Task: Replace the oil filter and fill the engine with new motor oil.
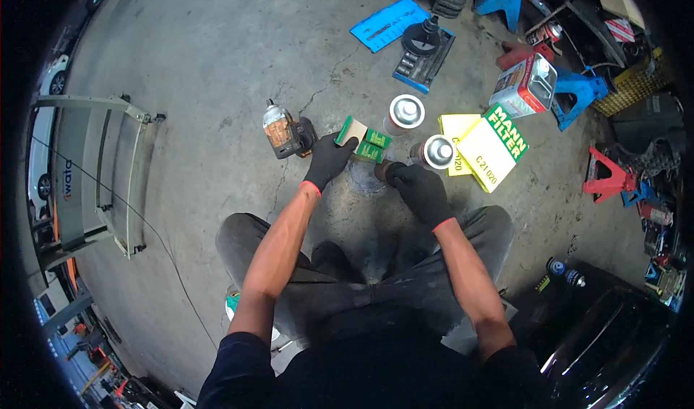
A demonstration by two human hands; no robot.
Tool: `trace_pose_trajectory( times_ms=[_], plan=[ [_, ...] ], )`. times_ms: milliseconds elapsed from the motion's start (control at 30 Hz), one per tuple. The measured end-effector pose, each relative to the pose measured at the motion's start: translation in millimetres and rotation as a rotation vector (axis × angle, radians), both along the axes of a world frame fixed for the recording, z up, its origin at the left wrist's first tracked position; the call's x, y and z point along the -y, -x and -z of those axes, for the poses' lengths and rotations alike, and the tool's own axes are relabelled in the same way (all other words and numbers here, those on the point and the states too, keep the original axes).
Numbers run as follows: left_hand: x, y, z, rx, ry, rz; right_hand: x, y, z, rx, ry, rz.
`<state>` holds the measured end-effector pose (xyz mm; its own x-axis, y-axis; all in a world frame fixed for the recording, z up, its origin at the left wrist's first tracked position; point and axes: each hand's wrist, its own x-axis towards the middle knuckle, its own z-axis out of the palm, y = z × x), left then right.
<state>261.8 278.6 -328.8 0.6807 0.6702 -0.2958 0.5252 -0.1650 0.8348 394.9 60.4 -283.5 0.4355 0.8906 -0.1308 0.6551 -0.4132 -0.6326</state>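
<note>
Both of my hands wear dark gloves with red cuffs. My left hand (329, 162) is closed on the edge of a small green cardboard box (371, 146), whose beige flap stands open by my fingers. To the right of it, my right hand (423, 192) grips a short, dark round piece with a brownish end (383, 170); its kind is not clear. Left of the box, a worn orange and black cordless power tool (282, 130) lies on the floor. Two white-topped aerosol cans, a far can (405, 112) and a near can (436, 151), stand close to the right hand.
Yellow and white filter boxes (497, 152) lie right of the cans, beside a rectangular metal tin (523, 85). Farther off are a blue panel (390, 24) and a black tool case (425, 58). Red and blue jack stands (578, 94) line the right; a wheeled metal frame (94, 170) stands left.
</note>
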Motion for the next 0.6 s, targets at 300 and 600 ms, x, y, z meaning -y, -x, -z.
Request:
trace_pose_trajectory(
  times_ms=[300,600],
  plan=[
    [-8,-14,1,0.043,-0.086,0.1,-4,9,34,0.034,0.022,-0.04],
    [-21,-13,-2,-0.006,-0.055,0.219,-84,-11,40,0.128,-0.139,0.044]
  ],
)
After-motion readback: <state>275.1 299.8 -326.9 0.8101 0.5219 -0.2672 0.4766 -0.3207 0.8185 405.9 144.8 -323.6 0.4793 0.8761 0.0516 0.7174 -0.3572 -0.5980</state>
